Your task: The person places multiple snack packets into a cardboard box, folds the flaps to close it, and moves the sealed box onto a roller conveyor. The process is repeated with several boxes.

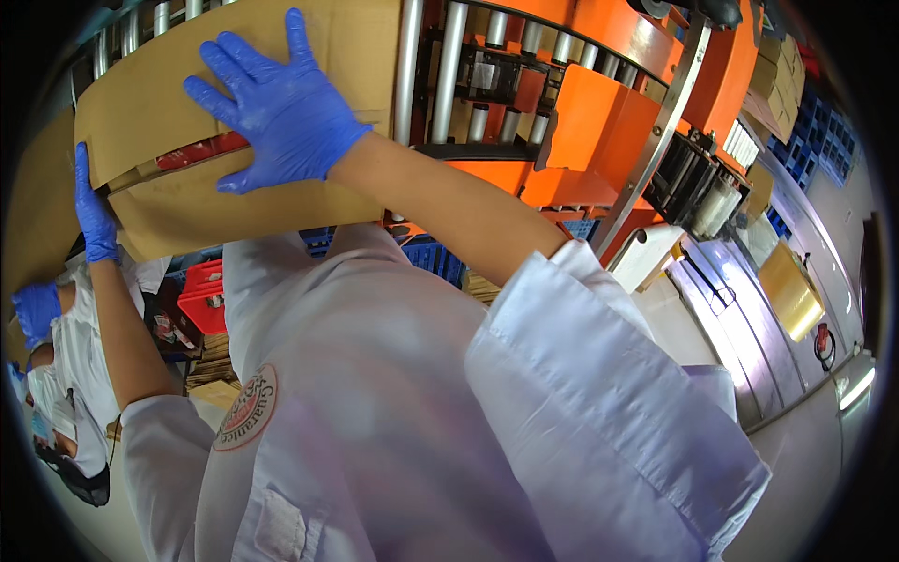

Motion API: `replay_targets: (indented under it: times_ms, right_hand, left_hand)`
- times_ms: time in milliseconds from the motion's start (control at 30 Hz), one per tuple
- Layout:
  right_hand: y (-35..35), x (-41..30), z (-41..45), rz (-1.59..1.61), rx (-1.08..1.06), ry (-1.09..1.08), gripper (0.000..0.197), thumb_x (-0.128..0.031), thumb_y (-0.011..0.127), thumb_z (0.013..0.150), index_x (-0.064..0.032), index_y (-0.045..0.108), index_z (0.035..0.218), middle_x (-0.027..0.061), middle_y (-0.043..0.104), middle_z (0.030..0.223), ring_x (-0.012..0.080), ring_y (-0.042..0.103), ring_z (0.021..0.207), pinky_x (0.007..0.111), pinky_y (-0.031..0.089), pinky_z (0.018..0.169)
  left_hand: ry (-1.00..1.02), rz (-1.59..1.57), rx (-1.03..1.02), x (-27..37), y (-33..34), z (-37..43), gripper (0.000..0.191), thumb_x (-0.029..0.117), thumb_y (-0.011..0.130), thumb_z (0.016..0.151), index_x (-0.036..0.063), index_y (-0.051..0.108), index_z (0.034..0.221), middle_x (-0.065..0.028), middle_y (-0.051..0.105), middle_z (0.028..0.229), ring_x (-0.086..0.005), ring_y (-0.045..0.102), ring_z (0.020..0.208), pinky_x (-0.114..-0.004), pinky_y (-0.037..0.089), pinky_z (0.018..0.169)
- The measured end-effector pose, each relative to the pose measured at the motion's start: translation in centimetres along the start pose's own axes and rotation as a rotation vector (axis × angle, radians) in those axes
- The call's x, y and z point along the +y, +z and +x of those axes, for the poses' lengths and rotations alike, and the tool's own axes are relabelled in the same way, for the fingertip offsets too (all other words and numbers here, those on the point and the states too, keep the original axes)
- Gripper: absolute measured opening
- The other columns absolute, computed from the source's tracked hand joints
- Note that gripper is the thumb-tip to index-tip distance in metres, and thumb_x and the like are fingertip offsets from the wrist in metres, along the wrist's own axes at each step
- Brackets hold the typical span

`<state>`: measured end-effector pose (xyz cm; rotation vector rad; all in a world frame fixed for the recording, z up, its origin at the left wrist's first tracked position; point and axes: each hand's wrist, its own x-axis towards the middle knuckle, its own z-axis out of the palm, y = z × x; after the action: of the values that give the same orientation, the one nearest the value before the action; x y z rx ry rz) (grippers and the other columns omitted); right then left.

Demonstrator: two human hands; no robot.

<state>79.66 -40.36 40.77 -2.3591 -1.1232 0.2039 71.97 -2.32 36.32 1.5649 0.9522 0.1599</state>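
A large cardboard box (351,63) lies on metal rollers, its top flaps folded inward with a narrow gap between them. Something red (204,151) shows in that gap. My right hand (284,116), in a blue glove, lies flat on the flaps with its fingers spread. My left hand (95,211), also gloved in blue, rests upright against the box's left end, palm side towards the cardboard; part of it is hidden by the box edge.
An orange roller-conveyor machine (597,133) with a slanting metal bar (657,133) stands at the right. A roll of tape (791,289) hangs farther right. A red crate (204,296) sits below the box. A co-worker (84,351) in white is at the left, near another cardboard box (42,204).
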Motion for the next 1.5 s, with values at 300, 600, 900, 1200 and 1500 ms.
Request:
replay_targets:
  times_ms: [300,600,900,1200,1500]
  right_hand:
    - [-4.7,0.9,-2.5,-0.545,-0.305,0.034,0.104,-0.068,0.070,0.077,-0.0093,0.039,0.158,0.0189,0.033,0.164,0.0336,0.029,0.154,0.077,0.012,0.116]
    - [-4.0,3.7,-2.7,-0.066,-0.027,-0.016,0.100,-0.070,0.068,0.078,-0.0127,0.043,0.156,0.0134,0.039,0.161,0.0295,0.032,0.152,0.074,0.014,0.119]
    - [-2.0,4.8,-8.0,0.200,0.792,0.380,0.056,-0.043,0.069,0.091,-0.0067,0.059,0.132,0.0117,0.057,0.134,0.0243,0.053,0.124,0.048,0.040,0.104]
    - [11.4,19.0,-24.2,1.829,1.244,1.835,0.039,-0.040,0.057,0.103,-0.0112,0.055,0.128,0.0084,0.057,0.124,0.0237,0.060,0.104,0.036,0.055,0.075]
    - [7.9,19.7,-23.2,2.001,1.312,1.790,0.032,-0.039,0.073,0.092,-0.0208,0.062,0.116,0.0065,0.056,0.114,0.0279,0.054,0.108,0.047,0.052,0.085]
  left_hand:
    - [0.129,0.213,-0.030,-0.5,4.2,-4.0,0.048,0.022,0.041,0.111,0.0018,0.046,0.154,-0.0114,0.046,0.159,-0.0214,0.044,0.145,-0.036,0.034,0.121]
    - [0.714,0.596,0.189,-1.7,5.8,-4.6,0.039,0.025,0.055,0.107,-0.0039,0.066,0.131,-0.0183,0.072,0.125,-0.0192,0.068,0.110,-0.033,0.053,0.095]
    - [0.866,1.023,0.199,-5.5,-1.8,-0.4,0.032,0.015,0.055,0.106,-0.0051,0.064,0.130,-0.0191,0.072,0.120,-0.0210,0.070,0.103,-0.036,0.055,0.088]
    - [0.848,1.078,0.240,-5.0,-1.9,0.5,0.028,0.011,0.053,0.107,0.0012,0.064,0.131,-0.0136,0.075,0.107,-0.0208,0.070,0.085,-0.036,0.057,0.079]
    - [0.933,1.141,0.277,-4.3,-1.4,0.0,0.033,0.002,0.053,0.102,0.0019,0.063,0.133,-0.0166,0.075,0.112,-0.0258,0.072,0.092,-0.038,0.057,0.080]
